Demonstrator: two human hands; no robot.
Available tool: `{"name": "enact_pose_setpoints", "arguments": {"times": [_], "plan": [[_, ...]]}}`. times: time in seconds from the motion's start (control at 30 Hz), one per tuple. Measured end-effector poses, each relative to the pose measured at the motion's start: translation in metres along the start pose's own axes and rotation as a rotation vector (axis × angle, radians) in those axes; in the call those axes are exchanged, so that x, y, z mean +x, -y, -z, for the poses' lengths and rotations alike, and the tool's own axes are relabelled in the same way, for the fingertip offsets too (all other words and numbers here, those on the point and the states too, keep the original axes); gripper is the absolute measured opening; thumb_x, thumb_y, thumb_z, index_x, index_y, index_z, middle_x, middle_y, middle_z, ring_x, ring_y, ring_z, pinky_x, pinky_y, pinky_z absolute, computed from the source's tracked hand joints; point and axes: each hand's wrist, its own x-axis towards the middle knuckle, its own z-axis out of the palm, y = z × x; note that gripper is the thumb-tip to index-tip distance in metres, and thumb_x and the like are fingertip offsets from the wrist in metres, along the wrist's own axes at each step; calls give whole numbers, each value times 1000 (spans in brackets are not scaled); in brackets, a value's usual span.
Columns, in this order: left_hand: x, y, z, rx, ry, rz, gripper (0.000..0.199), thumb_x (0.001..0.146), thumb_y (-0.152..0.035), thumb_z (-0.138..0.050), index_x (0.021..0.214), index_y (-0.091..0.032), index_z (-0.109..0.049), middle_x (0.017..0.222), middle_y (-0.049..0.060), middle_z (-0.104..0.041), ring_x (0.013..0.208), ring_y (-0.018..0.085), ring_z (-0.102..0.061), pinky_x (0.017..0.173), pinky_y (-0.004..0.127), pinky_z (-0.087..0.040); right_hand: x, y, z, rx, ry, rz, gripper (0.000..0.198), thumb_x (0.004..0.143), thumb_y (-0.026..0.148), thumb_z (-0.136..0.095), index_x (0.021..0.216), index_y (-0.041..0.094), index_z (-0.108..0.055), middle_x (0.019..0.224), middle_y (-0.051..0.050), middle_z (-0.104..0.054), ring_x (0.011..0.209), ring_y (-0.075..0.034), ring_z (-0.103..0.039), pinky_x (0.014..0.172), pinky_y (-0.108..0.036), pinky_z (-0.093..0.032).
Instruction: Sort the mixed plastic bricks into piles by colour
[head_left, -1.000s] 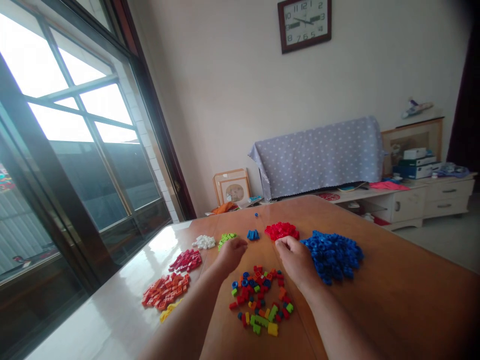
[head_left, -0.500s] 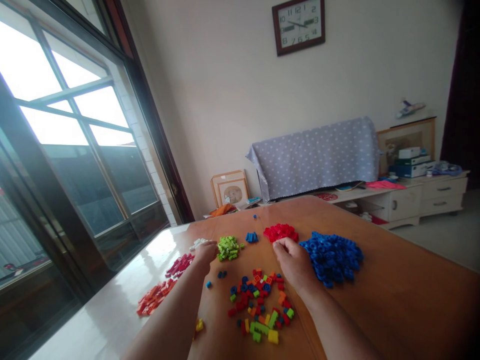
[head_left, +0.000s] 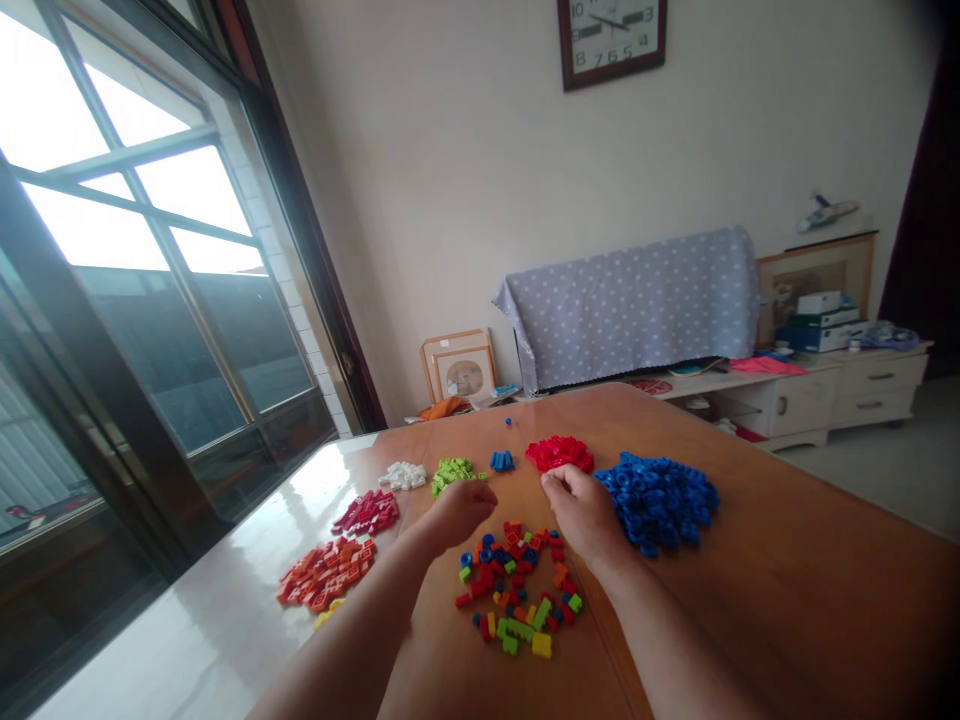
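My left hand [head_left: 463,508] hovers just in front of the light green brick pile [head_left: 452,474], its fingers curled in; what they hold, if anything, is hidden. Beside the red brick pile [head_left: 559,453], at its near edge, my right hand [head_left: 583,508] is closed with thumb and fingertips together. Whatever it might pinch cannot be made out. Between and below both hands lies a loose mix of toy building bricks [head_left: 517,590] in red, blue, orange, green and yellow. The large blue brick pile [head_left: 660,500] lies just right of my right hand.
On the wooden table [head_left: 787,590] are white bricks [head_left: 403,475], dark pink bricks [head_left: 366,512], orange bricks [head_left: 326,572] and a few yellow ones [head_left: 330,612] partly behind my left arm. Several blue bricks [head_left: 502,461] sit at the back, with a small blue piece [head_left: 508,421] beyond.
My left hand has moved right, from beside the white bricks to in front of the green pile. My right hand stays closed near the red pile. The view has tilted slightly down.
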Motion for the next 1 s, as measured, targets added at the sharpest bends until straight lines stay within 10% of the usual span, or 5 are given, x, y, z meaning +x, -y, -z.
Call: {"name": "enact_pose_setpoints", "arguments": {"times": [0.2, 0.6, 1.0], "plan": [[-21, -35, -28, 507, 233, -371, 27, 76, -19, -60, 95, -23, -79, 95, 7, -72, 85, 20, -62, 82, 30, -47, 1, -3, -1, -9, 5, -4, 28, 87, 43, -50, 75, 21, -62, 58, 1, -61, 58, -17, -54, 56, -25, -35], [-18, -39, -43, 675, 159, -397, 17, 73, -18, -64, 87, -22, -73, 94, 6, -69, 89, 22, -58, 85, 31, -44, 0, 2, 0, 11, -1, -3, 29, 88, 46, -51, 76, 21, -62, 60, 0, -62, 59, -18, -54, 56, -26, -37], [-7, -10, -3, -312, -12, 19, 27, 69, -33, -73, 88, -18, -62, 84, 1, -65, 74, 12, -57, 65, 23, -41, 0, 2, 1, 4, 1, 3, 29, 88, 44, -51, 74, 21, -62, 59, 0, -60, 58, -18, -55, 56, -26, -36]]}}
